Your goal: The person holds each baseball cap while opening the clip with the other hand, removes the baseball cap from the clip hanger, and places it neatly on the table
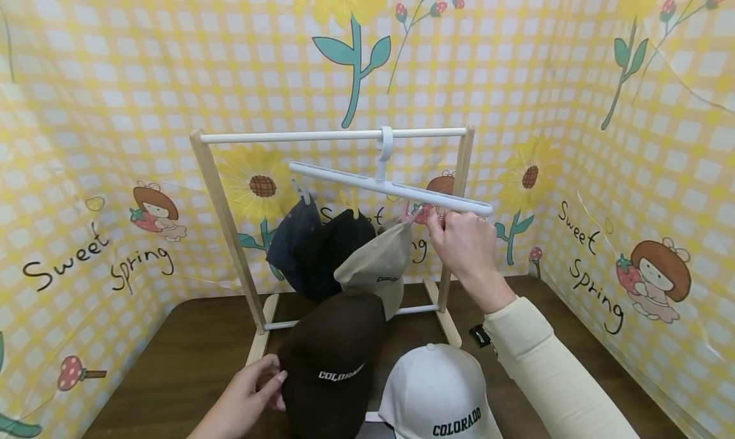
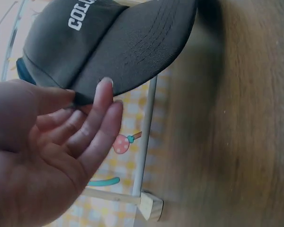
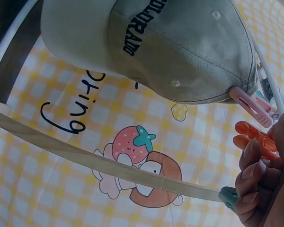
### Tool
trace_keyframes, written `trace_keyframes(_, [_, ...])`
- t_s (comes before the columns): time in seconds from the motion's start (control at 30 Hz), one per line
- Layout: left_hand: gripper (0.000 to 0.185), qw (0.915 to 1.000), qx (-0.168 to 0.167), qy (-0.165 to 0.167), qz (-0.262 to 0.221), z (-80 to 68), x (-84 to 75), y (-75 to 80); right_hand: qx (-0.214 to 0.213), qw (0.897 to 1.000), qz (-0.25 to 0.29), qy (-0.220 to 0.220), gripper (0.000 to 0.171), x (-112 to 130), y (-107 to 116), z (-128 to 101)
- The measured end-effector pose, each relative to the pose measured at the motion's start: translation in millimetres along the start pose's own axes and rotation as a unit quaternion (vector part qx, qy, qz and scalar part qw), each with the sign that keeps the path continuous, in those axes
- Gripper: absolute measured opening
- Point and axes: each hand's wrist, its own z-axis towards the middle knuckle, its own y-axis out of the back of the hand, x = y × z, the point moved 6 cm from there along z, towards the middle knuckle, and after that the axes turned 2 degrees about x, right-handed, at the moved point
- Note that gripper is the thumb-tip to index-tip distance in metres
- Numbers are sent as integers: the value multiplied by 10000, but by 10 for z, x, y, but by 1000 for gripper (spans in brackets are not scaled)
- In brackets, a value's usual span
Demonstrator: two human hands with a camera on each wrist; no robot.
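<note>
My left hand (image 1: 252,388) pinches the edge of a dark brown cap (image 1: 327,337) lettered COLORADO, thumb and fingertips close to where the brim begins. Up at the lower right end of a tilted white hanger (image 1: 339,175), my right hand (image 1: 467,244) is curled. In the right wrist view it grips an orange clip (image 3: 248,130); a green clip (image 3: 228,197) shows beside the fingers. A beige cap (image 1: 373,254) hangs from a pink clip (image 3: 253,106) near that hand. Further left hang a black cap (image 1: 333,254) under a yellow clip (image 1: 349,203) and a navy cap (image 1: 293,235) under a grey clip (image 1: 304,193).
The hanger hooks over the white top rail (image 1: 287,136) of a wooden-legged rack. A white COLORADO cap (image 1: 436,388) sits on the brown table (image 1: 189,356) in front, overlapped by something grey. A small black object (image 1: 479,335) lies by the right sleeve. Checked cloth walls surround the table.
</note>
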Motion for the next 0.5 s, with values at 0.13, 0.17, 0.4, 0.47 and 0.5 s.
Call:
trace_keyframes(0.13, [13,9961,570,443,-499,-78,159,29,53,10000,-19,-33,60,1,-5,-3])
trace_keyframes(0.17, [12,9939,729,594,-584,-103,202,22,58,10000,-17,-38,60,1,-5,-3])
trace_keyframes(0.4, [22,9861,1409,847,-250,-137,554,-60,2,10000,35,-17,60,11,2,-4])
trace_keyframes(0.47, [28,9853,1459,887,3,-75,809,-38,-19,10000,73,-13,60,12,-1,-4])
trace_keyframes(0.5, [31,9845,1494,922,45,-38,966,-24,-36,10000,92,-14,59,13,0,-5])
